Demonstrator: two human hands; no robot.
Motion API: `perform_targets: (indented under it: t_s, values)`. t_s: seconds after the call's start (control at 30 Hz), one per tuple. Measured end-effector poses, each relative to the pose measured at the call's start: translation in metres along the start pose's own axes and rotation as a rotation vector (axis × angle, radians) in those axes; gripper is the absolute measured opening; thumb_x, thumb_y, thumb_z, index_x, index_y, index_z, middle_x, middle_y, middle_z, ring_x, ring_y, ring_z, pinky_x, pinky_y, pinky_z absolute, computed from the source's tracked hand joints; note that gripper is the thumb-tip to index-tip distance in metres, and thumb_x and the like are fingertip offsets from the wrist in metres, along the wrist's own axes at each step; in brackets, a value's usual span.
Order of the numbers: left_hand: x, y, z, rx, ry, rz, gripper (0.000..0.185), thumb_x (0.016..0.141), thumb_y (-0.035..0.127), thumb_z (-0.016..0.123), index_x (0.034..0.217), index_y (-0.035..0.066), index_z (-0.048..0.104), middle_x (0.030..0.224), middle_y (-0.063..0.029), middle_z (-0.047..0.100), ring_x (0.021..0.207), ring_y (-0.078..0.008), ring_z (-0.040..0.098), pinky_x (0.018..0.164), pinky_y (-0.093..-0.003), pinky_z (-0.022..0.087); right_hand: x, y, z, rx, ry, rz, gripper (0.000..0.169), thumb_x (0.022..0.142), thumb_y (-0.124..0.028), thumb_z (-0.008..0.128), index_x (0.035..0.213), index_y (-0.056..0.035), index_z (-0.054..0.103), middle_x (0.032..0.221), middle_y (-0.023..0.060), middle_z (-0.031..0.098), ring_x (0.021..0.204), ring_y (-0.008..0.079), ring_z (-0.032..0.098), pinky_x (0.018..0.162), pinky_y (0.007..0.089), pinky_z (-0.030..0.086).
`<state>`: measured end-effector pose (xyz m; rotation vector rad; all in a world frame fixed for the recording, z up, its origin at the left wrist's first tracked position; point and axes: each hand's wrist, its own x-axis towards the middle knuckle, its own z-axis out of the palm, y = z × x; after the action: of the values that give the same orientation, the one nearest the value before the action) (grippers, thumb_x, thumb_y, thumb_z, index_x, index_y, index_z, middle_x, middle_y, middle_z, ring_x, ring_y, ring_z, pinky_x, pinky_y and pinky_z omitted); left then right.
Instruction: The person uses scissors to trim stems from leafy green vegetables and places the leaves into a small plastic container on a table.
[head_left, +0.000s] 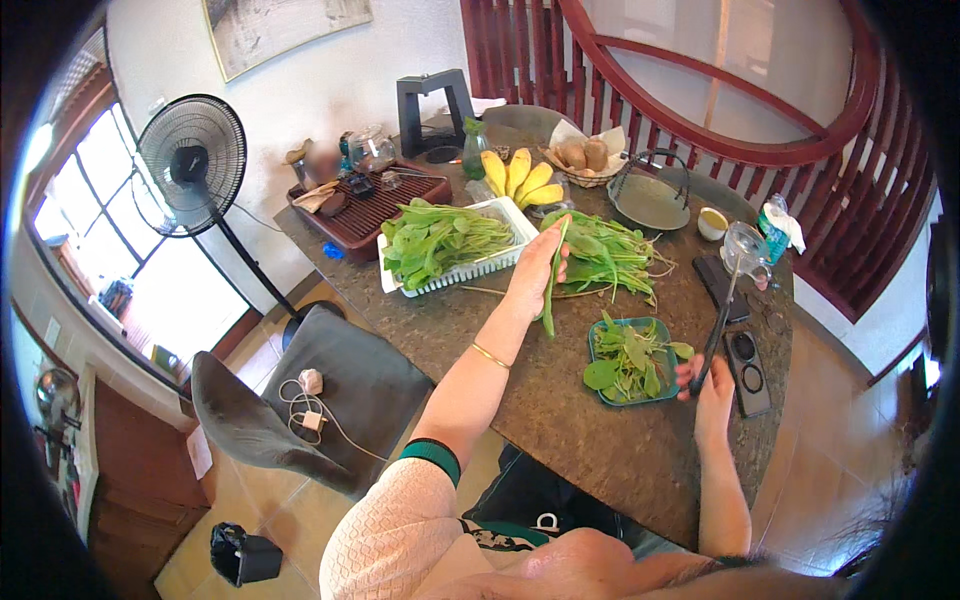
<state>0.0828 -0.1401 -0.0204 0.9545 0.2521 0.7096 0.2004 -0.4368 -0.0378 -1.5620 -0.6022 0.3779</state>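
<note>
My left hand (534, 274) grips a leafy green stalk (553, 300) and reaches over the table, between two lots of greens. To its left, a white plastic basket (457, 283) holds a heap of leafy greens (442, 244). Just right of the hand lies a loose pile of greens with roots (611, 255), directly on the tabletop. My right hand (709, 379) is closed around the dark handle of a long thin utensil (721, 319), its tip pointing away from me; its exact kind is unclear. Beside that hand sits a teal tray (646, 401) with loose leaves (626, 360).
On the stone-look table (555, 420) are bananas (521, 178), a bread-like basket (589, 154), a handled metal dish (649, 202), a glass pitcher (744, 244), a dark case (720, 285) and a phone (748, 375). A tea tray (367, 217) stands back left. A grey chair (330, 382) adjoins the table.
</note>
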Motion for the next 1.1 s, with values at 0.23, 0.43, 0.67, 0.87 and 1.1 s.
perform_targets:
  t_s: [0.23, 0.43, 0.67, 0.87, 1.1]
  values:
    - [0.017, 0.072, -0.002, 0.954, -0.085, 0.352, 0.045, 0.084, 0.013, 0.055, 0.128, 0.007, 0.050, 0.109, -0.0115, 0.064, 0.094, -0.0183, 0.060, 0.084, -0.0298, 0.045, -0.015, 0.027, 0.012, 0.206, -0.047, 0.003, 0.020, 0.092, -0.024, 0.055, 0.092, -0.0041, 0.053, 0.080, 0.0078, 0.062, 0.066, 0.0096, 0.057, 0.052, 0.0216, 0.046]
    - [0.020, 0.121, -0.012, 2.202, 0.067, 0.466, 0.012, 0.075, 0.013, 0.061, 0.086, 0.010, 0.063, 0.078, -0.0114, 0.065, 0.080, -0.0285, 0.064, 0.072, -0.0408, 0.047, -0.012, 0.033, 0.016, 0.237, -0.097, 0.027, 0.019, 0.093, -0.023, 0.053, 0.092, -0.0034, 0.053, 0.081, 0.0073, 0.061, 0.067, 0.0098, 0.056, 0.053, 0.0226, 0.046]
    - [0.034, 0.068, -0.078, 2.427, 0.105, 0.856, 0.012, 0.072, 0.008, 0.057, 0.079, 0.011, 0.066, 0.075, -0.0103, 0.064, 0.080, -0.0266, 0.063, 0.069, -0.0395, 0.046, -0.013, 0.031, 0.010, 0.247, -0.128, 0.042, 0.010, 0.095, -0.013, 0.047, 0.097, -0.0039, 0.051, 0.086, 0.0063, 0.062, 0.071, 0.0091, 0.057, 0.057, 0.0218, 0.047]
    - [0.039, 0.062, -0.082, 2.149, 0.094, 0.398, 0.016, 0.074, 0.017, 0.061, 0.087, 0.009, 0.066, 0.079, -0.0134, 0.065, 0.076, -0.0316, 0.064, 0.069, -0.0410, 0.051, -0.013, 0.030, 0.010, 0.253, -0.122, 0.064, 0.009, 0.095, -0.012, 0.047, 0.096, -0.0039, 0.051, 0.085, 0.0059, 0.062, 0.070, 0.0091, 0.057, 0.058, 0.0217, 0.046]
    - [0.014, 0.085, -0.060, 2.381, -0.307, 0.118, 0.033, 0.069, 0.015, 0.066, 0.102, 0.021, 0.068, 0.102, -0.0080, 0.063, 0.109, -0.0248, 0.050, 0.092, -0.0420, 0.036, -0.013, 0.032, 0.010, 0.271, -0.119, 0.068, 0.009, 0.095, -0.011, 0.047, 0.096, -0.0041, 0.052, 0.084, 0.0044, 0.062, 0.071, 0.0086, 0.058, 0.059, 0.0216, 0.046]
